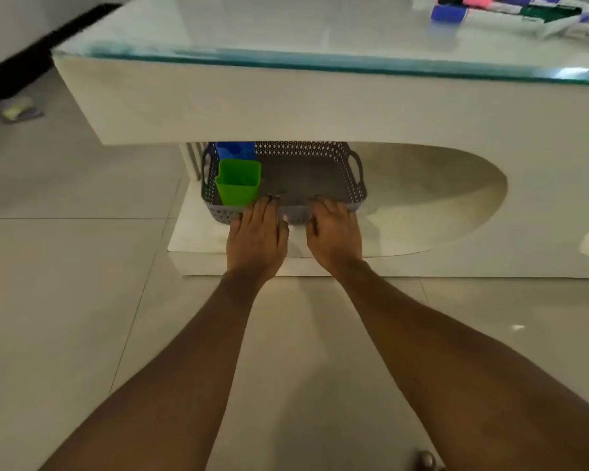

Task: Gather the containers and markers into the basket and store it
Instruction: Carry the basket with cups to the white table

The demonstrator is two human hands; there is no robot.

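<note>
A grey perforated basket [347, 164] sits on the low shelf under the white table, its back half hidden by the tabletop. Inside, at its left, stand a green container [238, 181] and behind it a blue container [235, 150]. My left hand [257, 236] and my right hand [334, 232] both rest on the basket's near rim, fingers curled over the edge. Up on the glass tabletop at the far right lie several markers [524, 8] and a blue cap-like piece [447, 12].
The white table with its glass top [286, 32] overhangs the shelf. The lower shelf [422, 198] curves away to the right of the basket. Tiled floor [65, 266] lies all around; a small packet [17, 108] lies at the far left by a dark skirting.
</note>
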